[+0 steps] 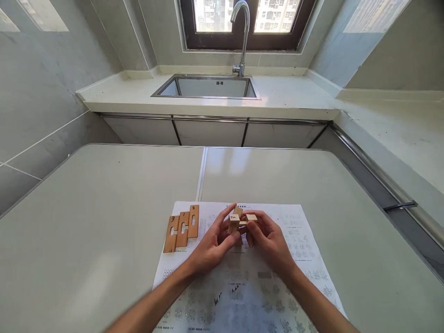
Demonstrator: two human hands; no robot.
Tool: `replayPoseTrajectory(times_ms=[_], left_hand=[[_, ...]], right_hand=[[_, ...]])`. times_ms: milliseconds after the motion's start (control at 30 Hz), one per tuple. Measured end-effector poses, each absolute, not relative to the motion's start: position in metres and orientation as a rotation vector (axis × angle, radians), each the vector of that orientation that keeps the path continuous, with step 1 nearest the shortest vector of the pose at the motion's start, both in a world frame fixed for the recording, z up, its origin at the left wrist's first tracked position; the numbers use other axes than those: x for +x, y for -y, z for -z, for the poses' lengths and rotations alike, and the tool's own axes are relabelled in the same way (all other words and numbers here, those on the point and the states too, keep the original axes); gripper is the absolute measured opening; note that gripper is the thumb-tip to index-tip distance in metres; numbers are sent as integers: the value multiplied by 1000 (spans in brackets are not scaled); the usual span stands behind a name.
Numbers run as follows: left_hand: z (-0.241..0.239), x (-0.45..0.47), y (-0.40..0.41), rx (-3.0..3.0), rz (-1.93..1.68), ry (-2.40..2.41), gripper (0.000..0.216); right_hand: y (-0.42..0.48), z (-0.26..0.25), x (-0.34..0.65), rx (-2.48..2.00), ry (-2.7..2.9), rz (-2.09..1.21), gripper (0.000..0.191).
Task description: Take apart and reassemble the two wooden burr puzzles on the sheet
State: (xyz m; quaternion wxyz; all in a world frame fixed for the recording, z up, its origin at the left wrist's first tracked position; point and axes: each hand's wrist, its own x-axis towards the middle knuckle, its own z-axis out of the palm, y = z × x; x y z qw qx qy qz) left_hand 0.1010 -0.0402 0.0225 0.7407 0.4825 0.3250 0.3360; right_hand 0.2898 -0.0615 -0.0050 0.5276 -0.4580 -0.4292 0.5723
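Note:
Over the printed sheet, both hands are closed around interlocking wooden puzzle pieces. My left hand grips a pale wooden puzzle piece whose end is marked "3", thumb below and fingers behind. With thumb and fingers, my right hand pinches another wooden puzzle piece, its square end facing up. The pieces meet between the hands; fingers hide how they fit together. To the left lie three flat slotted wooden pieces, numbered 3, 1 and 2, side by side in a stepped row.
The sheet carries small diagrams and lies on a light table with a seam down its far half. Beyond its far edge are a counter, a sink with a tall faucet, and a window.

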Motion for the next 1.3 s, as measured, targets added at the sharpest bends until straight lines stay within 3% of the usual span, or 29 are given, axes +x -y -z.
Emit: replayPoseTrajectory(times_ms=[1300], left_hand=[[-14, 105, 38, 1169, -795, -820, 70]], right_hand=[[68, 10, 292, -1155, 1162, -1246, 29]])
